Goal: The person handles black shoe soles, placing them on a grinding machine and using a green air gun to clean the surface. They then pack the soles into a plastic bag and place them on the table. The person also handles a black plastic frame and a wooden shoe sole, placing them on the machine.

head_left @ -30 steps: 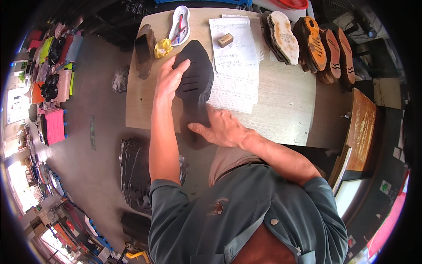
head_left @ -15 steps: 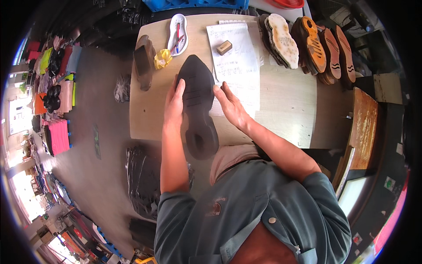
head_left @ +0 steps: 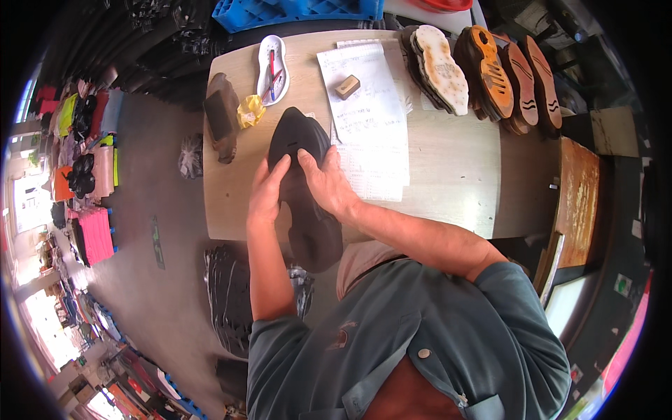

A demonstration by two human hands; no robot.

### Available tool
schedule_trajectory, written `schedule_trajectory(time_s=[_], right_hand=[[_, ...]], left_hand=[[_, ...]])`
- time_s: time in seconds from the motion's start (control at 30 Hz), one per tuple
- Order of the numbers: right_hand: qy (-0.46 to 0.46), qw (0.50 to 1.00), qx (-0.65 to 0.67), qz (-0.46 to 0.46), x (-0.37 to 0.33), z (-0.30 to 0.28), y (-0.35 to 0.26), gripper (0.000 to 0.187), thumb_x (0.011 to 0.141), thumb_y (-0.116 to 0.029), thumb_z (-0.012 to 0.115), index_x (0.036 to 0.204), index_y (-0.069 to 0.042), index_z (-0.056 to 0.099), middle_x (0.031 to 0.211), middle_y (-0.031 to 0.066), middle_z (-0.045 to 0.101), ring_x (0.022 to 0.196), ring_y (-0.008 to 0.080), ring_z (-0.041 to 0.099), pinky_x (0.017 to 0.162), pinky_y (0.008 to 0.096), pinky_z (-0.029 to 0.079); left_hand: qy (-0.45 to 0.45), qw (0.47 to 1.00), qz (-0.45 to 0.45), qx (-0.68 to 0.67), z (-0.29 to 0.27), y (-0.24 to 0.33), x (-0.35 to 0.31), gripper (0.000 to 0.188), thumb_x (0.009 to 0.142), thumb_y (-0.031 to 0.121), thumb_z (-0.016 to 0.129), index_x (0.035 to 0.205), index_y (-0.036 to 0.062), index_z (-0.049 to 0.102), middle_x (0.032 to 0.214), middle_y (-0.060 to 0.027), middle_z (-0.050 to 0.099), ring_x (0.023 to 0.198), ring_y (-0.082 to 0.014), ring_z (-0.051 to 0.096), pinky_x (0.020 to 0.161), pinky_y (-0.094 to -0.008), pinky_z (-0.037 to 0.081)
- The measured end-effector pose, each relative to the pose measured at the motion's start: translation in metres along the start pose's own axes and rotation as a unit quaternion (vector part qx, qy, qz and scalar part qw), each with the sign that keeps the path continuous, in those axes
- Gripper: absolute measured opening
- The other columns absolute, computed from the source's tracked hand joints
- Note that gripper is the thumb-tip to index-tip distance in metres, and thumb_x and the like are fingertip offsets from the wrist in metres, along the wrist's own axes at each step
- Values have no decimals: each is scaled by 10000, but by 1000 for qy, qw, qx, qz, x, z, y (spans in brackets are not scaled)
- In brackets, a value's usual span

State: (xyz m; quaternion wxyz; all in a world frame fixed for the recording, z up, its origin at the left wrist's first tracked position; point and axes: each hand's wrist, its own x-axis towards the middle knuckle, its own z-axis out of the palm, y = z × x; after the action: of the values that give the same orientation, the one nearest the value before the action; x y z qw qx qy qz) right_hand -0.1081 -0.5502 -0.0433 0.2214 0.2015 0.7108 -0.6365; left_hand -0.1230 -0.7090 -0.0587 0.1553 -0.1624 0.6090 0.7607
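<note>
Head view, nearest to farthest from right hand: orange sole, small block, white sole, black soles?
From the right hand:
1. Black soles: held in both hands.
2. Small block: ahead, on the papers.
3. White sole: ahead and to the right.
4. Orange sole: farther right, past the white sole.

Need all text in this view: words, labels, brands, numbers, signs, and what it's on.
Nothing here reads clearly enough to quote.
Papers: handwriting and printed rows, too small.
Block: small mark on top, too small.
Shirt: chest emblem, too blurred.
Floor strip: green, any marking too blurred.
Wall sign: green on white, too small.
Black soles: no text visible.
</note>
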Motion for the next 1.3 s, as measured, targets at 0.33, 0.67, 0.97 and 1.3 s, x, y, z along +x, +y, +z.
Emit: schedule_trajectory(time_s=[0.33, 0.67, 0.97, 1.3], right_hand=[[-111, 993, 16, -45, 17, -69, 24, 1095, 984, -635, 667, 1614, 154, 243, 1547, 259, 534, 1457, 305, 493, 1203, 367, 399], [-317, 690, 206, -617, -226, -348, -49, 709, 1093, -576, 470, 1242, 66, 731, 1323, 308, 654, 1250, 451, 620, 1068, 532, 473], [11, 736, 72, -673, -318, -502, -16, 359, 1016, -304, 728, 1005, 53, 765, 996, 172, 751, 908, 325, 720, 786, 418, 567], [721, 278, -617, -146, -296, -901, -11, 495, 918, -293, 753, 1368, -110, 664, 1474, 115, 584, 1441, 301, 477, 1157, 506, 390]], left_hand=[[24, 995, 34, 92, 9, 9, -8, 588, 986, 292, 751, 1474, 7, 591, 1431, -102, 637, 1325, -222, 579, 1138, -354, 434], [189, 849, 388, 305, 153, 45, -94, 381, 1050, 200, 657, 1312, -73, 695, 1293, -258, 714, 1155, -353, 690, 1014, -400, 552], [-139, 960, 204, 134, 328, -61, -62, 343, 1119, 166, 519, 1343, -72, 623, 1340, -167, 666, 1296, -256, 613, 1169, -414, 461], [-189, 926, 240, 224, 407, -123, -95, 258, 1079, 131, 615, 1257, -34, 700, 1210, -83, 711, 1105, -149, 662, 997, -298, 515]])
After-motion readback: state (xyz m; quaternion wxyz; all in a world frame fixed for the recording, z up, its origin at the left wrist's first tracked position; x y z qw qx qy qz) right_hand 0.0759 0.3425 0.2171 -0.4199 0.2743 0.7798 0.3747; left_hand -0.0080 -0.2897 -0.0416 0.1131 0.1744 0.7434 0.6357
